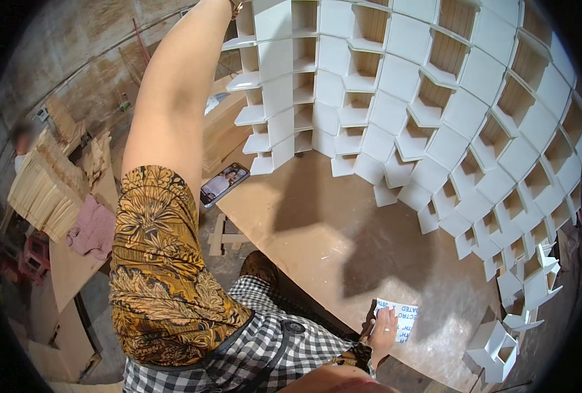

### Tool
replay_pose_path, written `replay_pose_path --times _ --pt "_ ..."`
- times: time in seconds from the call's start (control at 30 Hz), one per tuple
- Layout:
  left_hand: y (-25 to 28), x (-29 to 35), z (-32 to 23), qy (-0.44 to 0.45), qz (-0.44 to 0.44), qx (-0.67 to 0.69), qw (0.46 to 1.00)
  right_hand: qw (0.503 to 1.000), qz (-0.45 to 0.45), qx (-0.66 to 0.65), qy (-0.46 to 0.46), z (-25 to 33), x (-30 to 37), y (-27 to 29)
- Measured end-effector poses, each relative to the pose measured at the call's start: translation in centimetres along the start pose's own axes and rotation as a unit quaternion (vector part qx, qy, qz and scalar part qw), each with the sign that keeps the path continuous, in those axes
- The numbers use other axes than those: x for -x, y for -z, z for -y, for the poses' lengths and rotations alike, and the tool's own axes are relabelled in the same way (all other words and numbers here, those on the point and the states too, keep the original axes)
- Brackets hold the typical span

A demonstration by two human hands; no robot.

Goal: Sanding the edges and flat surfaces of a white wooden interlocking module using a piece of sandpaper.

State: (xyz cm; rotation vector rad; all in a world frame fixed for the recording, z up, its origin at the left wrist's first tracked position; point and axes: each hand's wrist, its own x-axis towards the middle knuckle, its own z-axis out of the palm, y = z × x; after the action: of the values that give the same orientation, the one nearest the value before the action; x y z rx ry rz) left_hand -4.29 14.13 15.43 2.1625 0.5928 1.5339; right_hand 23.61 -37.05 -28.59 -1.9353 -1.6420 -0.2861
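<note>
The right hand [383, 333] lies flat and unclenched, fingers extended over a white, blue-printed sheet [407, 317] near the worktop's [304, 245] edge; the left one I can't see.

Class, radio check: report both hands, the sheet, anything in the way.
Left arm raised, left hand out of frame. Right hand resting on blue-lettered white sheet. Sheet on brown tabletop; white box units beyond.

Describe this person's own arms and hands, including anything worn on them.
The left sleeve is short, gold with a black leafy print; a dark band shows at that wrist. The left hand is out of view. The right hand wears no glove.
</note>
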Motion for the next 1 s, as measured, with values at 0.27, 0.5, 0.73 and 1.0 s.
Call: replay_pose_path --times 0.27,0.5,0.73,1.0 --pt "0.6 0.6 -1.0 0.041 0.002 -0.003 0.999 1.0 -0.003 0.02 -0.007 -0.2 0.2 -0.3" --pt "2.0 -1.0 1.4 0.022 0.034 0.088 0.995 1.0 -0.004 0.008 0.004 -0.4 0.4 -0.4" --pt "2.9 1.1 -1.3 0.13 -0.037 0.047 0.99 1.0 -0.012 0.008 0.01 -0.2 0.3 -0.3" --pt "3.3 0.0 0.5 0.02 0.048 0.072 0.996 1.0 -0.015 0.014 -0.005 0.2 0.0 -0.1"
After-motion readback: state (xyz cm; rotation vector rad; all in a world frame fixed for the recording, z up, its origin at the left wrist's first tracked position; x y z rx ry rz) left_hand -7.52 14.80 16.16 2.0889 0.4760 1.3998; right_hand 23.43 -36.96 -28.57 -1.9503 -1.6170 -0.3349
